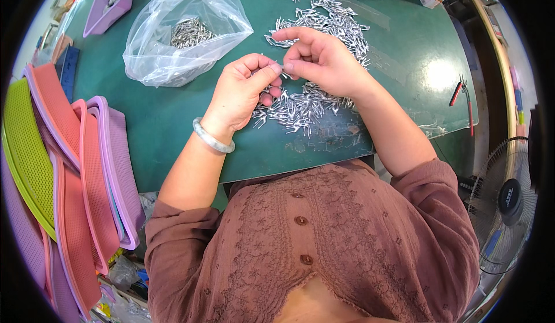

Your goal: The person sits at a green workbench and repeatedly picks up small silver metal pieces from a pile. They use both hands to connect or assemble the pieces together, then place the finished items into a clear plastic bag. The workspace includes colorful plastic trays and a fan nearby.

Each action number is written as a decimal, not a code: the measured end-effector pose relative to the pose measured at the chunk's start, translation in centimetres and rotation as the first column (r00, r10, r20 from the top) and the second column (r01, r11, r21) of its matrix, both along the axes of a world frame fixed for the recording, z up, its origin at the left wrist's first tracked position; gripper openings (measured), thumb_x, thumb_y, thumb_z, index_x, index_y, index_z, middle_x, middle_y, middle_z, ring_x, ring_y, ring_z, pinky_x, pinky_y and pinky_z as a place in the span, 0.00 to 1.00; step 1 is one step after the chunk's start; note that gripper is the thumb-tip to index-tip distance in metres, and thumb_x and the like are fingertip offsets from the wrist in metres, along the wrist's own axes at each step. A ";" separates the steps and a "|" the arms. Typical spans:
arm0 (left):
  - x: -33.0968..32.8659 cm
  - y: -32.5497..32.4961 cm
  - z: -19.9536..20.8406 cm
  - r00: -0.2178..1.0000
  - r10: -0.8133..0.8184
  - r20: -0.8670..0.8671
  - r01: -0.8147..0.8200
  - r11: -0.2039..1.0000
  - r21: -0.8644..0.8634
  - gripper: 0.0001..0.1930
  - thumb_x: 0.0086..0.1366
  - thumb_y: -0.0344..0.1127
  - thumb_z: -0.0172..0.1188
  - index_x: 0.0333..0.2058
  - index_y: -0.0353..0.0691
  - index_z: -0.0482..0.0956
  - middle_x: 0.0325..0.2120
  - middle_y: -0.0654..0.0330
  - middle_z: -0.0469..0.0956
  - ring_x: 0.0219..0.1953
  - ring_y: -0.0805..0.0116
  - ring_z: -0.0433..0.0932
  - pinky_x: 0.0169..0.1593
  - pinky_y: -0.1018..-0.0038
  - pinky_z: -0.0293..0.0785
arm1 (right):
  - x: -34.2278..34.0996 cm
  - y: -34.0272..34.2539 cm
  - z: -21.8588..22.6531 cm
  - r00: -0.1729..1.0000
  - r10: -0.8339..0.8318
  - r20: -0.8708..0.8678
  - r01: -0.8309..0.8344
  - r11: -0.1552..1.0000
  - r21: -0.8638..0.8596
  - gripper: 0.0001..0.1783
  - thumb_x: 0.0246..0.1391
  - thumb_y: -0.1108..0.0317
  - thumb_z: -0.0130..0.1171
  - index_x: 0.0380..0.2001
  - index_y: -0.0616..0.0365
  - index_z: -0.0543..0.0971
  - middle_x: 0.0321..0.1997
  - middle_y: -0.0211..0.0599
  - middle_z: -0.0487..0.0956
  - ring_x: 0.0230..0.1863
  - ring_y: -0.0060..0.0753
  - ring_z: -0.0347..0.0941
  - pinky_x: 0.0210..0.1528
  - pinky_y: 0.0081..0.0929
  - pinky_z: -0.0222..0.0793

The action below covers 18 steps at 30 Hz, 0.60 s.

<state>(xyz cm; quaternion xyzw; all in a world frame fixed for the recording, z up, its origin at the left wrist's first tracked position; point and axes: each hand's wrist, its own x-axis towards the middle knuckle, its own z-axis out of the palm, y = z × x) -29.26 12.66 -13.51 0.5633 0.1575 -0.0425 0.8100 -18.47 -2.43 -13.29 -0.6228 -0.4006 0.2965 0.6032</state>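
Observation:
Over the green table my left hand, with a pale bangle at its wrist, is closed with thumb and forefinger pinched together. More small metal pieces seem to sit under its curled fingers. My right hand meets it, thumb against a fingertip and the forefinger stretched out to the left. Between the two sets of fingertips is a small silvery metal piece, partly covered by them. Around and beneath the hands lies a loose heap of forked silvery metal pieces, spreading to the far side.
A clear plastic bag holding more metal pieces stands left of the hands. Beyond it is a purple basket. Stacked pink, purple and green baskets crowd the left edge. Red-handled pliers lie right; a fan stands lower right.

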 end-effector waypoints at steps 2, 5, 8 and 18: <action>0.0 0.0 -0.1 0.999 0.046 0.010 -0.046 0.999 -0.011 0.05 0.58 0.33 0.56 0.29 0.38 0.74 0.21 0.64 0.74 0.21 0.78 0.72 0.22 0.85 0.65 | -0.1 0.0 0.4 0.993 -0.036 -0.110 0.034 0.999 -0.017 0.22 0.48 0.77 0.53 0.49 0.65 0.66 0.26 0.29 0.74 0.27 0.18 0.69 0.31 0.16 0.65; 0.0 0.2 -0.2 0.995 0.096 0.032 -0.094 0.994 -0.046 0.05 0.58 0.33 0.56 0.29 0.38 0.74 0.21 0.64 0.74 0.21 0.78 0.72 0.22 0.85 0.65 | -0.3 -0.2 1.2 0.978 -0.030 -0.205 0.017 0.998 -0.064 0.23 0.47 0.77 0.53 0.50 0.65 0.66 0.27 0.29 0.74 0.27 0.18 0.69 0.31 0.16 0.65; 0.0 0.2 0.1 0.994 0.109 0.018 -0.108 0.993 -0.047 0.04 0.59 0.32 0.55 0.29 0.39 0.74 0.22 0.65 0.74 0.22 0.79 0.71 0.23 0.85 0.64 | -0.3 -0.1 0.7 0.986 0.022 -0.163 -0.029 0.999 -0.042 0.24 0.47 0.78 0.54 0.50 0.66 0.65 0.26 0.29 0.74 0.27 0.17 0.69 0.31 0.15 0.64; -0.1 0.2 0.0 0.995 0.104 0.012 -0.103 0.994 -0.044 0.05 0.59 0.31 0.55 0.32 0.38 0.75 0.23 0.64 0.74 0.23 0.78 0.71 0.25 0.84 0.66 | -0.5 0.0 0.3 0.994 -0.094 0.053 0.095 0.996 -0.003 0.26 0.45 0.79 0.54 0.50 0.64 0.65 0.24 0.27 0.74 0.26 0.17 0.68 0.31 0.15 0.65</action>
